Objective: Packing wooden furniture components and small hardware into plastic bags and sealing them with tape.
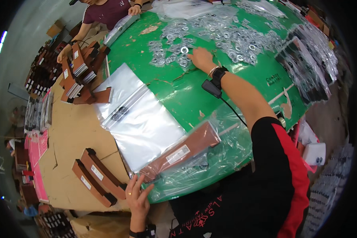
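My left hand (138, 200) is at the near table edge with its fingers spread apart, beside the end of a brown bar-shaped piece (198, 143). That piece has a white label and lies inside a clear plastic bag (230, 148), tilted up to the right. A smaller clear packet with dark contents (197, 160) shows through the same bag. Farther out, my right hand (202, 59) stretches across the green table. Its fingers are curled together at a small clear packet (184, 60) with a ring-shaped part, at the near edge of a spread of similar packets (242, 43).
Flat clear bags (142, 127) are stacked left of centre. Two curved brown pieces (93, 174) lie on the cardboard (63, 150), with more brown pieces (83, 75) piled beyond. A co-worker (107, 14) handles that pile. Bagged dark parts (305, 63) are at the right edge.
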Available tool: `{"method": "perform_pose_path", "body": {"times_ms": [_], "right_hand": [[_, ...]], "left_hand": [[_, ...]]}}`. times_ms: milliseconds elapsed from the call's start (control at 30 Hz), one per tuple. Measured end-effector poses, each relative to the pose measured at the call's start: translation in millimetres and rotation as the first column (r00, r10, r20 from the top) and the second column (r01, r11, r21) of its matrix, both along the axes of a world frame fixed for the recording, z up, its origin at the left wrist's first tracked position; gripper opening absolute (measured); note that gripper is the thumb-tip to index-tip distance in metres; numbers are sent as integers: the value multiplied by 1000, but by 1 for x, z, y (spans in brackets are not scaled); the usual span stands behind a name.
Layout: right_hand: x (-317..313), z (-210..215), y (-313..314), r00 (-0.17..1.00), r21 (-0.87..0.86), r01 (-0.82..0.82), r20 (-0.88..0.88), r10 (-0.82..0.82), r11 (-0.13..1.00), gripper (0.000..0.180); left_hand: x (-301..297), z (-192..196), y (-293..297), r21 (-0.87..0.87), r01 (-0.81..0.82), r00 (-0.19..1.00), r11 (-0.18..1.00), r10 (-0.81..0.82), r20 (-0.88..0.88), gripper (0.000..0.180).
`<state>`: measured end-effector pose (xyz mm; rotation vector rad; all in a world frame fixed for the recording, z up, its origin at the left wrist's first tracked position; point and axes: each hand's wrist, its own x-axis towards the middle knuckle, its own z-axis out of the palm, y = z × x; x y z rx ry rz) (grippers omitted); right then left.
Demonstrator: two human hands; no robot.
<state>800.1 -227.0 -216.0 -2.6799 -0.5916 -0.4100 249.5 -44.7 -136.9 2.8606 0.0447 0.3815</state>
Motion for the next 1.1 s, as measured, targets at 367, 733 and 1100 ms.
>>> {"method": "perform_pose_path", "body": {"times_ms": [367, 733, 1100], "right_hand": [[6, 15, -39, 987, 247, -119, -77, 141, 962, 19], [-187, 106, -227, 957, 632, 10, -231, 177, 775, 20], [-235, 86, -266, 820, 610, 72, -487, 302, 789, 18]], "left_hand": [[73, 22, -53, -127, 122, 984, 984, -103, 147, 43], [228, 24, -187, -123, 554, 832, 823, -543, 110, 57], [282, 2, -227, 0, 638, 770, 770, -637, 19, 7]]}}
